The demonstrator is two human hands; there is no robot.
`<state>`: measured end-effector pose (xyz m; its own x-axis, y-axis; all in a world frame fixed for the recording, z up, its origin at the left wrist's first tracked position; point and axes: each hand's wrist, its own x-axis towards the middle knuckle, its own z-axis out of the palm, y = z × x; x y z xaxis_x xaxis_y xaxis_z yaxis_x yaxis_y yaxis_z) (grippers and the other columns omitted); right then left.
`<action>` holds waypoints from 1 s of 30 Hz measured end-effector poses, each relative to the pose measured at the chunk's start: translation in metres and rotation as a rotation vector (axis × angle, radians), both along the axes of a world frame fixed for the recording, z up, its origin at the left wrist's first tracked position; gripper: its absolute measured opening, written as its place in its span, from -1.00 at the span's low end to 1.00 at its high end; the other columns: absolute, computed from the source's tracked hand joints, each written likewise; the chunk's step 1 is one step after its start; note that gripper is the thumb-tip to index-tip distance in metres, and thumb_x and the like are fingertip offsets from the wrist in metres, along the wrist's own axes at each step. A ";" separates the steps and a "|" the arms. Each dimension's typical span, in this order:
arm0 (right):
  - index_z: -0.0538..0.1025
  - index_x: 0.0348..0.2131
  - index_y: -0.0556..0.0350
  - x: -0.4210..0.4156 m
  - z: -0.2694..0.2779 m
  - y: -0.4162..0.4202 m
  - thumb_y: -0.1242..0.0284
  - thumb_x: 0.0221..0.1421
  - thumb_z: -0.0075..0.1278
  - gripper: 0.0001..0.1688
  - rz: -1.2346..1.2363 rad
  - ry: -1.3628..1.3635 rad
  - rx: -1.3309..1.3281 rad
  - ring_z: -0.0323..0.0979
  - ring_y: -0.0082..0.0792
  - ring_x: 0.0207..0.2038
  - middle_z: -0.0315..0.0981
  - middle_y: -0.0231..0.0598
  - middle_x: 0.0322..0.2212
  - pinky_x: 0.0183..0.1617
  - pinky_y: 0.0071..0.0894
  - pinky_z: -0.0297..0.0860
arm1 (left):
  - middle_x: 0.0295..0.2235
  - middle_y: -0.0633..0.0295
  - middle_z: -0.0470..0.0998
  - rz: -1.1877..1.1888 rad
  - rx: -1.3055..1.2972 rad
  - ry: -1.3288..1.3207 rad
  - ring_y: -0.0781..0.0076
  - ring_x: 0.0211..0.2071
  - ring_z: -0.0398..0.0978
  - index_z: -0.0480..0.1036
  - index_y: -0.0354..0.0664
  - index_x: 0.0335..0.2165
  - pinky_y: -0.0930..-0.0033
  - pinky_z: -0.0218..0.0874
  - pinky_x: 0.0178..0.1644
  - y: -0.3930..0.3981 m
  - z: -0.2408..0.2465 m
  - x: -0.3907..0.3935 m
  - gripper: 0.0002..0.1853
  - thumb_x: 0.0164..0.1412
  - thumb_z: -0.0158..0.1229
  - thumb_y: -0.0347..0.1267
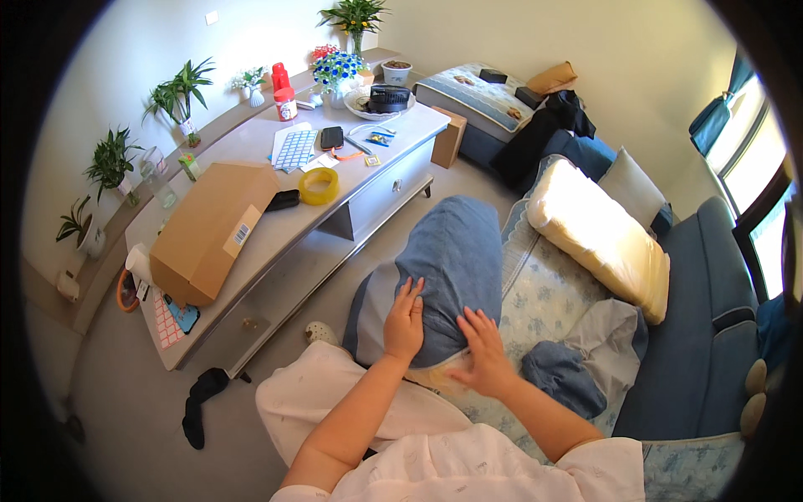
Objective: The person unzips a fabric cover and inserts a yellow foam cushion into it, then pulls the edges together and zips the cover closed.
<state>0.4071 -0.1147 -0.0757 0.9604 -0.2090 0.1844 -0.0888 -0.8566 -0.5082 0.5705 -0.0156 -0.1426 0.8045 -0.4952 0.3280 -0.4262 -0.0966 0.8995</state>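
A large cushion in a blue and grey fabric cover stands in front of me, with some pale yellow filling showing at its near end. My left hand lies flat on the blue cover, fingers extended. My right hand rests at the cover's near edge, its fingers spread and its thumb over the yellow part. To the right of it lies a crumpled blue and grey fabric cover. Farther back, a bare cream-yellow cushion insert lies on the sofa's floral cover.
On the left stands a long low cabinet bearing a cardboard box, a roll of yellow tape and a black fan. A black cloth item lies on the floor. The blue sofa backrest runs along the right.
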 end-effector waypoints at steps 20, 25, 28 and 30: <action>0.10 0.10 0.12 0.029 -0.032 0.007 0.40 -0.45 0.34 0.11 -0.422 -0.361 0.082 -0.17 0.16 0.23 -0.11 0.04 0.17 0.27 0.01 -0.10 | -0.20 0.01 0.37 -0.027 0.228 -0.485 0.00 -0.15 0.35 0.34 -0.20 -0.21 0.16 0.23 -0.12 0.055 -0.021 -0.043 -0.62 -0.02 0.21 -0.31; 0.10 0.11 0.13 0.033 -0.029 -0.016 0.34 -0.43 0.35 0.12 -0.226 -0.405 0.173 -0.19 0.21 0.24 -0.07 0.06 0.16 0.28 0.03 -0.14 | -0.27 0.07 0.44 0.022 0.313 -0.496 0.05 -0.24 0.40 0.36 -0.21 -0.29 0.18 0.26 -0.20 0.049 -0.017 -0.024 -0.71 -0.05 0.18 -0.39; 0.12 0.10 0.14 0.033 -0.020 -0.015 0.33 -0.42 0.35 0.10 -0.069 -0.414 0.209 -0.20 0.24 0.23 -0.05 0.06 0.15 0.27 0.08 -0.13 | -0.33 0.09 0.47 0.101 0.296 -0.420 0.05 -0.30 0.42 0.38 -0.22 -0.32 0.17 0.27 -0.23 0.044 -0.006 -0.010 -0.74 -0.06 0.17 -0.41; 0.13 0.10 0.13 0.035 -0.015 -0.009 0.36 -0.41 0.35 0.09 -0.028 -0.401 0.097 -0.21 0.23 0.24 -0.05 0.02 0.15 0.27 0.07 -0.11 | -0.37 0.09 0.49 0.142 0.308 -0.448 0.07 -0.34 0.44 0.41 -0.23 -0.34 0.19 0.28 -0.25 0.038 -0.004 -0.001 -0.76 -0.08 0.17 -0.44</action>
<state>0.4425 -0.1239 -0.0908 0.8099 -0.2689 0.5212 0.1102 -0.8031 -0.5856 0.5693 0.0228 -0.1465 0.6856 -0.5189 0.5106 -0.7238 -0.4104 0.5547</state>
